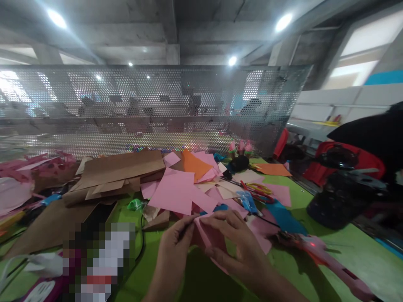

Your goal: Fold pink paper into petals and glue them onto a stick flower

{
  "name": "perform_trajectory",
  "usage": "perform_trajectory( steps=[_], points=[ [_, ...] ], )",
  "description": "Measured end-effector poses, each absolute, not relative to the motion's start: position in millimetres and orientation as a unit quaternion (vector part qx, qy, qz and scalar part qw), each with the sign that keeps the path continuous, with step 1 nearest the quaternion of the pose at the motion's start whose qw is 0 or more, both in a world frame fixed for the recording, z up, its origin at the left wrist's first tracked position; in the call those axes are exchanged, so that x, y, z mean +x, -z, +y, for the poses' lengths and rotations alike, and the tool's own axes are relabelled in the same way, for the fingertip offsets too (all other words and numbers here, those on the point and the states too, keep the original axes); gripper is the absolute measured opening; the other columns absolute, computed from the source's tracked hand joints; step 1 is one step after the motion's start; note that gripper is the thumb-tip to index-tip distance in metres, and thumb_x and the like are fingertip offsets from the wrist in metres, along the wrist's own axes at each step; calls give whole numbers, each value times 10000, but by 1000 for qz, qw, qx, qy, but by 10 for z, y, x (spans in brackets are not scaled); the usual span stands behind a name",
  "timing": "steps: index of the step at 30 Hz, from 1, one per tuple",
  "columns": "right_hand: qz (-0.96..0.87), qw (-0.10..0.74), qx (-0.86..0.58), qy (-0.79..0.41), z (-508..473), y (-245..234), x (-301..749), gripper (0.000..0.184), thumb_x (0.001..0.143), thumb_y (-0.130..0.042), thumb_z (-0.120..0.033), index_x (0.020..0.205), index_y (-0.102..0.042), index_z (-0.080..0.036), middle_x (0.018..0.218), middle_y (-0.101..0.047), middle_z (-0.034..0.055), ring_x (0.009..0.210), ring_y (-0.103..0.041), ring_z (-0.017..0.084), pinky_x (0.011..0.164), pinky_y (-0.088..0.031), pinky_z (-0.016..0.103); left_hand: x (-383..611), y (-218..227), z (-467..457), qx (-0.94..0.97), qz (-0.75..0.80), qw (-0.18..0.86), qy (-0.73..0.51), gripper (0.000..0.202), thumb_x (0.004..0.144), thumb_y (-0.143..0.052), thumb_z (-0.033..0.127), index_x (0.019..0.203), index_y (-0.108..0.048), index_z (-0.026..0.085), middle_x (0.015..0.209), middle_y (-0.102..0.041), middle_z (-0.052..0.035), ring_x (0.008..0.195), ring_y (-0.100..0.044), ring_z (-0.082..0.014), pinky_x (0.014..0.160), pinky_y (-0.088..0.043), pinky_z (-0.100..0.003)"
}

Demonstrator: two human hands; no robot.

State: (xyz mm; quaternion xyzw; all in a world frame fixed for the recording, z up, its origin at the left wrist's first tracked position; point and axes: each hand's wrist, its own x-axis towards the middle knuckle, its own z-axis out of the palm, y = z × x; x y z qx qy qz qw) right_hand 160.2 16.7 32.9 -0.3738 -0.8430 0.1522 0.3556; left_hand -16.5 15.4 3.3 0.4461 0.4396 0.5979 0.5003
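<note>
Between my two hands is a folded piece of pink paper (pixel 211 235), held up above the green table. My left hand (pixel 176 239) pinches its left edge near the top, thumb and fingers together. My right hand (pixel 234 239) grips the paper from the right, with fingers curved over the upper edge and the thumb along the lower part. Just beyond my hands lie loose pink sheets (pixel 173 191). A pink glue gun (pixel 317 247) with a small red light rests on the table to the right of my right hand.
Brown paper sheets (pixel 119 167) are piled at the left. Orange paper (pixel 195 165), scissors (pixel 256 189) and a blue sheet (pixel 285 214) lie beyond my hands. A purple power strip (pixel 56 281) sits front left. A perforated metal screen (pixel 151 109) stands behind; a dark container (pixel 333 201) is at right.
</note>
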Motion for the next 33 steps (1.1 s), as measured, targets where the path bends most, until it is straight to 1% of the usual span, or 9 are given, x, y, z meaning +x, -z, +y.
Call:
perform_trajectory(
  steps=[3,6,9,12,15,19,23,26,33],
  points=[
    [-857,352,-365,-89,182,-288,1573,440,868,-669,-224,1290,-555,-270,1218,-625,67,1119,-538,245,955,-441,405,-165,-23,172,445,442,497,-599,268,727,-707,352,929,-785,193,951,-779,-69,912,-707,-241,846,-553,-321],
    [-864,350,-359,-45,174,-284,1548,447,878,-608,-128,1297,-548,-272,1207,-643,53,1092,-548,233,938,-435,402,-155,-17,184,436,439,508,-599,304,717,-718,373,944,-783,182,954,-779,-85,915,-711,-256,840,-561,-339],
    [-865,341,-367,-14,134,-300,1527,433,886,-573,-120,1301,-549,-239,1190,-649,73,1060,-560,245,901,-449,411,-142,-11,178,428,428,521,-602,313,715,-727,381,950,-782,181,964,-779,-87,909,-715,-255,824,-569,-336],
    [-863,338,-374,5,103,-297,1510,395,878,-595,-163,1269,-573,-211,1136,-667,93,1019,-580,265,874,-467,435,-133,-12,158,413,426,534,-603,323,703,-744,384,953,-783,184,986,-777,-84,928,-712,-254,835,-566,-332],
    [-859,347,-376,5,111,-273,1503,322,889,-604,-199,1210,-603,-210,1101,-685,98,996,-601,268,884,-475,449,-126,-22,146,399,428,542,-603,328,689,-753,384,947,-785,184,984,-778,-79,937,-710,-255,845,-563,-332],
    [-849,373,-375,-18,150,-250,1500,262,917,-553,-142,1150,-629,-235,1049,-721,72,950,-641,240,873,-493,414,-122,-27,150,421,440,518,-601,311,712,-724,367,960,-784,189,963,-780,-74,916,-712,-253,823,-569,-330],
    [-834,399,-378,-50,157,-256,1485,220,904,-584,-147,1099,-633,-235,1021,-727,66,936,-655,236,835,-505,385,-134,9,153,469,447,492,-581,279,759,-656,280,1000,-778,210,1017,-772,-59,960,-702,-238,900,-535,-328],
    [-821,410,-390,-74,157,-254,1475,150,893,-635,-184,1033,-639,-239,987,-724,51,919,-653,230,797,-499,360,-140,53,152,485,435,502,-568,306,765,-623,236,1034,-767,207,1059,-762,-63,994,-693,-243,933,-516,-341],
    [-804,434,-395,-99,183,-243,1487,104,914,-591,-151,935,-646,-237,886,-717,31,824,-653,199,740,-498,319,-116,73,149,500,451,497,-547,296,746,-594,254,964,-779,180,1003,-771,-83,928,-706,-244,866,-534,-319]
  ],
)
